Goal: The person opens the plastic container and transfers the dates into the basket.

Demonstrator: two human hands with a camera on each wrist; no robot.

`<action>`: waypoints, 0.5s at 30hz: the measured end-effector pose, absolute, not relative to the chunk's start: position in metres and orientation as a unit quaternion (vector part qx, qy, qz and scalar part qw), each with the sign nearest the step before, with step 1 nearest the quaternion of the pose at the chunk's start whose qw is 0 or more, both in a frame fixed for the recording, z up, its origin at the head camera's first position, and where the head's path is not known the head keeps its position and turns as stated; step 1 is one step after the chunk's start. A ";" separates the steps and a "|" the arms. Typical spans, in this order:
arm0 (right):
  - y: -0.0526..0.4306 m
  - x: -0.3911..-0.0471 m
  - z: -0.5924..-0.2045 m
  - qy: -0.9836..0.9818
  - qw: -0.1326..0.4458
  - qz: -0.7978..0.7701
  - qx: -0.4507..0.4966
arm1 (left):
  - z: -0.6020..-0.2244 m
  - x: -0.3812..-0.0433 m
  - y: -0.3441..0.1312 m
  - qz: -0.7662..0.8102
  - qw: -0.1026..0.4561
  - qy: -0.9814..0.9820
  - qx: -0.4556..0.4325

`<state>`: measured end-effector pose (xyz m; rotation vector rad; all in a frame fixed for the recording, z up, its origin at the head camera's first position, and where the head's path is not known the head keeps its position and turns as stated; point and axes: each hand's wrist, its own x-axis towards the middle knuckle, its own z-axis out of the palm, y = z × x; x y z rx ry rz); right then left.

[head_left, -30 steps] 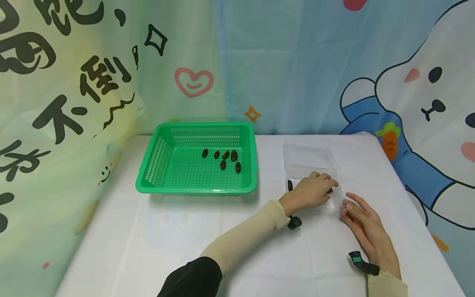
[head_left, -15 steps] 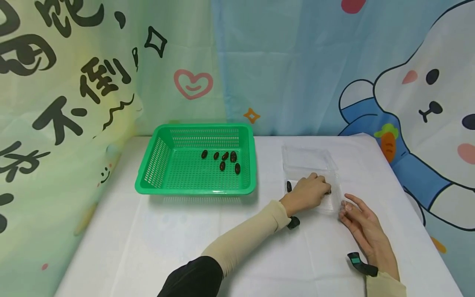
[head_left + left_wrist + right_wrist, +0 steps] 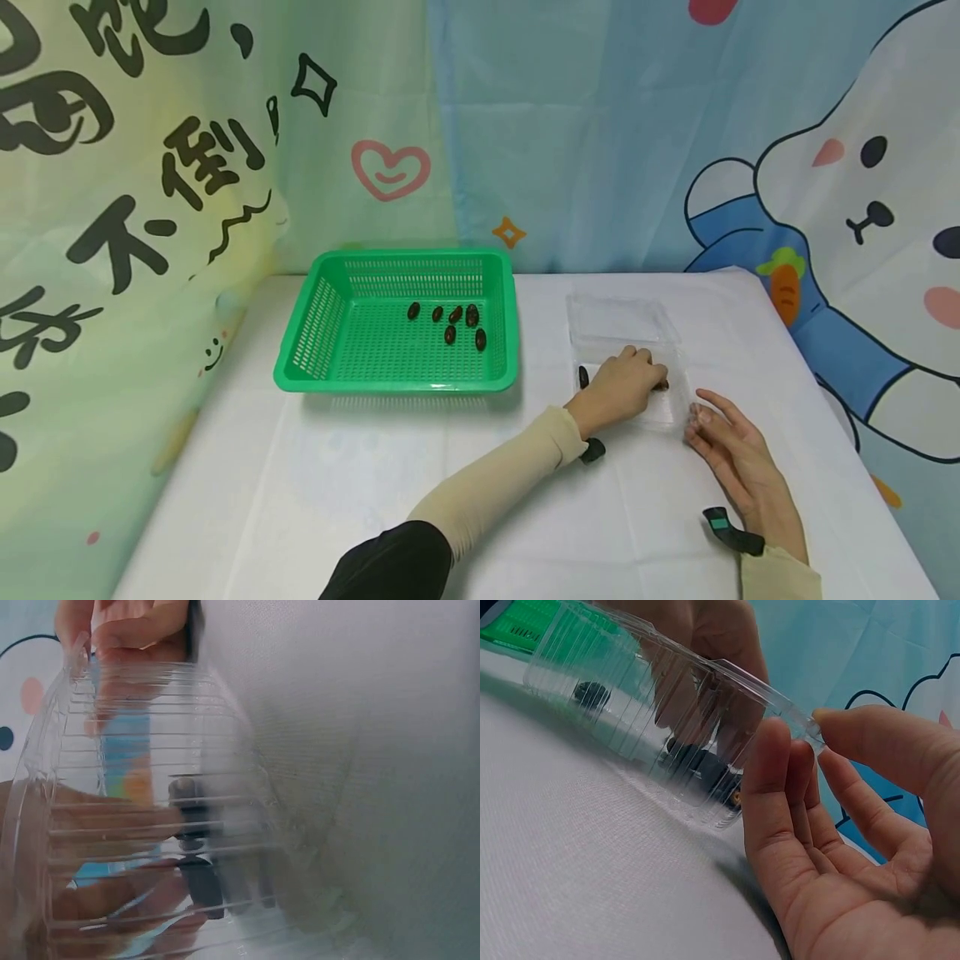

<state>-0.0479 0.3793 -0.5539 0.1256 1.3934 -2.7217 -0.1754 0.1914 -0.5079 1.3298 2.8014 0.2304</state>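
A clear plastic box (image 3: pixel 660 414), its lid (image 3: pixel 615 317) folded back, lies on the right of the table. My left hand (image 3: pixel 618 387) reaches inside from the left, fingers bent down around a dark brown date (image 3: pixel 662 386) near the right wall. Through the ribbed wall, the left wrist view shows fingertips on dark dates (image 3: pixel 202 885). Another date (image 3: pixel 583 377) lies at the box's left end. My right hand (image 3: pixel 746 467) pinches the box's right rim between thumb and fingers, close up in the right wrist view. The left palm hides part of the box floor.
A green plastic basket (image 3: pixel 397 387) stands at the back, left of the box, with several dates (image 3: pixel 471 315) on its floor. White cloth covers the table (image 3: pixel 337 492). A printed curtain (image 3: pixel 570 167) hangs right behind it.
My left fingers have drawn in and bent down onto the date at the right of the box. My right hand stays at the rim; the basket's dates have not moved.
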 end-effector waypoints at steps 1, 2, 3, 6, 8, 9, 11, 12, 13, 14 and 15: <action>0.379 -0.048 -0.554 0.457 0.040 -0.888 0.041 | -0.508 -0.175 0.192 0.071 0.011 0.903 0.424; 0.379 -0.048 -0.554 0.458 0.039 -0.887 0.041 | -0.508 -0.175 0.192 0.068 0.006 0.906 0.418; 0.379 -0.048 -0.554 0.457 0.038 -0.887 0.042 | -0.508 -0.175 0.192 0.065 0.002 0.909 0.411; 0.379 -0.049 -0.554 0.458 0.036 -0.887 0.045 | -0.509 -0.175 0.191 0.054 -0.009 0.918 0.392; 0.379 -0.049 -0.555 0.457 0.037 -0.887 0.048 | -0.508 -0.174 0.190 0.054 -0.009 0.923 0.381; 0.379 -0.049 -0.555 0.458 0.037 -0.887 0.050 | -0.508 -0.174 0.189 0.056 -0.009 0.924 0.377; 0.379 -0.049 -0.555 0.458 0.037 -0.887 0.052 | -0.509 -0.174 0.188 0.061 -0.010 0.926 0.373; 0.379 -0.049 -0.554 0.458 0.037 -0.886 0.051 | -0.509 -0.174 0.187 0.065 -0.011 0.927 0.370; 0.379 -0.049 -0.554 0.459 0.037 -0.886 0.051 | -0.509 -0.174 0.187 0.069 -0.011 0.927 0.368; 0.379 -0.048 -0.555 0.459 0.037 -0.886 0.050 | -0.509 -0.175 0.186 0.072 -0.012 0.927 0.367; 0.379 -0.048 -0.555 0.458 0.036 -0.887 0.047 | -0.509 -0.175 0.186 0.072 -0.014 0.928 0.366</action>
